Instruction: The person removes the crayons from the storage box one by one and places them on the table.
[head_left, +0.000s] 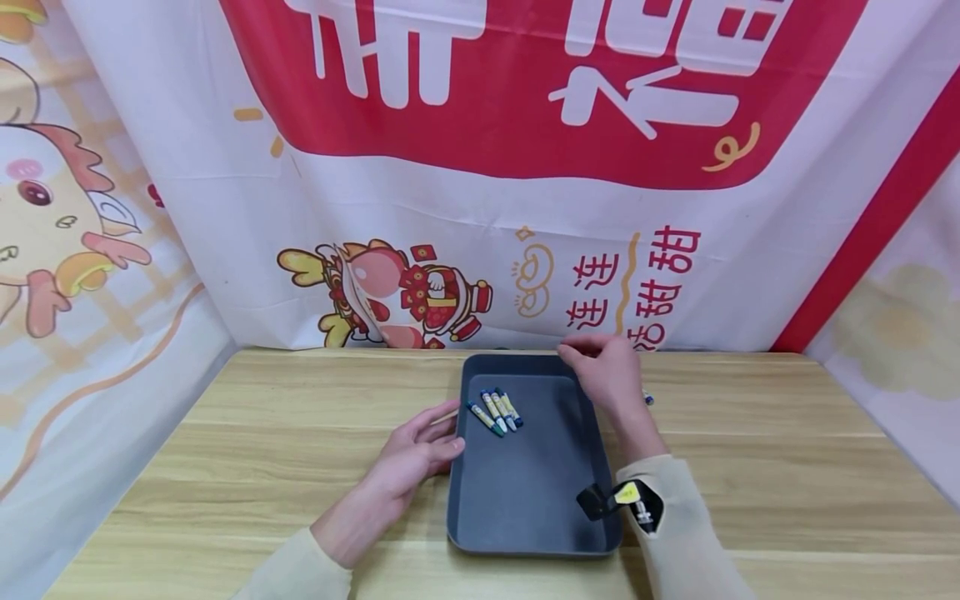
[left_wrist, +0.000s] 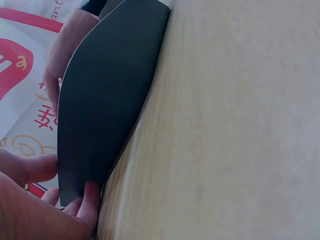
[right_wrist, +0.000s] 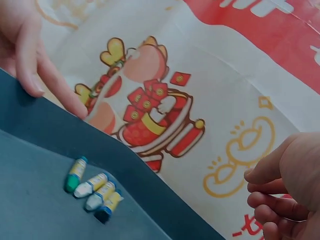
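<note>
A dark grey tray (head_left: 536, 533) lies lengthwise on the table. My left hand (head_left: 416, 450) holds its left side; in the left wrist view the fingers (left_wrist: 90, 205) lie against the outer wall and the thumb meets the rim. Inside the tray, toward its far left, several short crayons (head_left: 493, 405) lie close together, a green one (right_wrist: 75, 175) beside white and dark blue ones. Over the tray's far right corner is my right hand (head_left: 603, 371), its fingers loosely curled, thumb near the index finger. Nothing shows between its fingertips in the right wrist view.
Another crayon (head_left: 648, 398) lies on the wooden table (head_left: 750, 467) right of the tray, just beyond my right wrist. A printed cloth (head_left: 480, 200) hangs along the table's back edge. A dark wrist camera mount (head_left: 596, 502) overlaps the tray's near right part.
</note>
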